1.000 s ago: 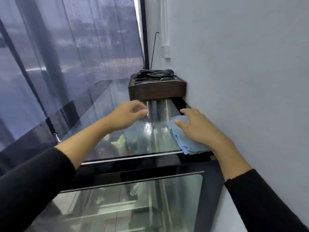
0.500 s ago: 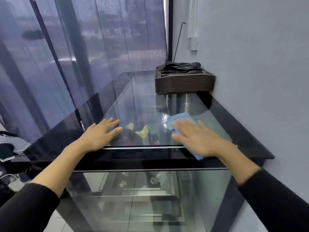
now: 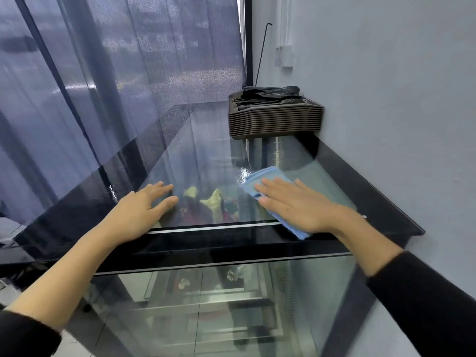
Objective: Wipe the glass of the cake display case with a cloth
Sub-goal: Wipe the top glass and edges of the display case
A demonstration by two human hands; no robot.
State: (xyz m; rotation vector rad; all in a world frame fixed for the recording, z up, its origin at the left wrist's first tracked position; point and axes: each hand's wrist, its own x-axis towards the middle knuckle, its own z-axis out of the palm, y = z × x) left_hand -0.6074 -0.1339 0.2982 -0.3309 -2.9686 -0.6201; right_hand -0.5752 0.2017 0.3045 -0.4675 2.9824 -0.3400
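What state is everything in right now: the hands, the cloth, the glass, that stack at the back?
Right hand: flat, pressing the cloth.
Blue cloth: folded, flat on the top glass.
Left hand: open, resting on the glass, holding nothing.
Top glass: wet patch beside the cloth.
Stack of trays: at the far end, dark item on top.

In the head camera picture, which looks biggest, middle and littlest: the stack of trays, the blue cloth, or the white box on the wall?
1. stack of trays
2. blue cloth, though the right hand hides part of it, and it lies nearer the camera
3. white box on the wall
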